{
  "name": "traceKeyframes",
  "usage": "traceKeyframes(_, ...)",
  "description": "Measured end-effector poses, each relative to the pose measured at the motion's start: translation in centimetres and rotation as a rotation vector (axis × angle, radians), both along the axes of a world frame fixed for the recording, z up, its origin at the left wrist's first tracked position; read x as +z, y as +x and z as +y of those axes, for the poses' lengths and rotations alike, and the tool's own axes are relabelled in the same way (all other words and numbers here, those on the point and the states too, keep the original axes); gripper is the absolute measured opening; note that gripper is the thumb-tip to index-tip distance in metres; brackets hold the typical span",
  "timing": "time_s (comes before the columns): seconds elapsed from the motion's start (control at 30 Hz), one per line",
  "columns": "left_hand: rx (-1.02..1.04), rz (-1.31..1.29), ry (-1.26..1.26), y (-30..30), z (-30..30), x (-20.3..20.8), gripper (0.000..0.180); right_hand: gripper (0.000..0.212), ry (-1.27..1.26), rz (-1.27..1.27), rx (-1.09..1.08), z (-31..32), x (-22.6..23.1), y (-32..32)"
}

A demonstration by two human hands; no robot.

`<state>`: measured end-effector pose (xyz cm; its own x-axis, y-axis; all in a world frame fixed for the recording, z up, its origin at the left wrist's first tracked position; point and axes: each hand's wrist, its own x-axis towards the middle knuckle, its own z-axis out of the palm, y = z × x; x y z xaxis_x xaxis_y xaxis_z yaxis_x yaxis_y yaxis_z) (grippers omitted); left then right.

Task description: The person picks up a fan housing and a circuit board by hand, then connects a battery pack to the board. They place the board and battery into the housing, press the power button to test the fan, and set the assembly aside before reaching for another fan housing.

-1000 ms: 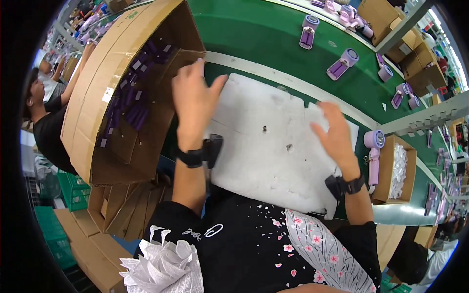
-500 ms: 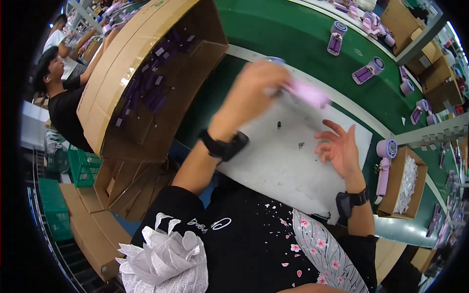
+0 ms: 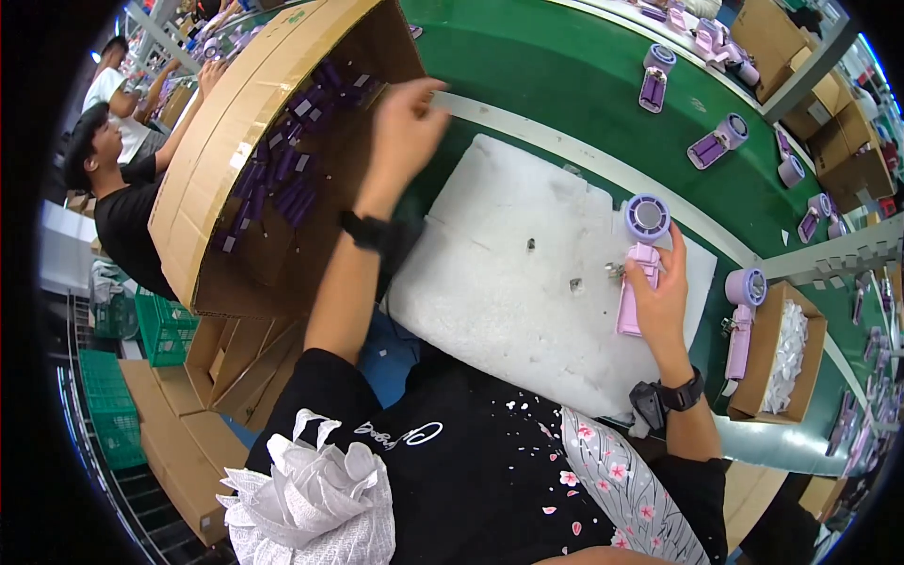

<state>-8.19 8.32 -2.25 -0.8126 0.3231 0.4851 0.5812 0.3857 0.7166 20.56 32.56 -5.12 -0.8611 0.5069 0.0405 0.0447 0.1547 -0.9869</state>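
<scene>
My right hand [image 3: 662,297] is closed around the pink handle of a handheld fan [image 3: 647,218] with a round lavender head. The fan lies along the right side of a white foam pad [image 3: 490,273], head pointing away from me, and a small metallic part sticks out on its left. Slightly blurred, my left hand [image 3: 405,137] is held at the right edge of a big cardboard box [image 3: 212,141], thumb apart from bent fingers, with nothing visible in it. Inside the box lie several dark purple cylindrical pieces [image 3: 292,179] with white labels.
A second fan [image 3: 741,344] rests against a small carton [image 3: 800,377] of white pieces at the right. Several purple fans, one here [image 3: 718,141], lie on the green conveyor belt [image 3: 527,56] beyond the pad. Co-workers sit at the far left, near green crates [image 3: 108,405].
The fan went from my left hand, above the pad, into my right hand at the pad's right side. My left hand moved away leftward to the big box.
</scene>
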Motion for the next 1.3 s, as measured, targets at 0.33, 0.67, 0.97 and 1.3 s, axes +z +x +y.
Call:
traceKeyframes(0.33,0.515,0.082,-0.658,-18.2,-13.9,-6.2,0.042,0.062,0.244,-0.162,-0.031,0.5,-0.5,-0.3)
traceKeyframes(0.67,0.175,-0.076,0.088,-6.5,-7.8,2.0,0.020,0.074,0.672,-0.040,-0.277,0.3,-0.8,-0.2)
traceKeyframes(0.97,-0.976,-0.207,-0.217,14.2,3.8,7.9,0.009,0.052,1.021,0.553,0.087,-0.6,1.1,-0.6)
traceKeyframes(1.3,-0.786,-0.078,-0.174,15.1,9.7,1.4,0.032,0.025,0.178,0.016,-0.260,-0.2,1.0,-2.1)
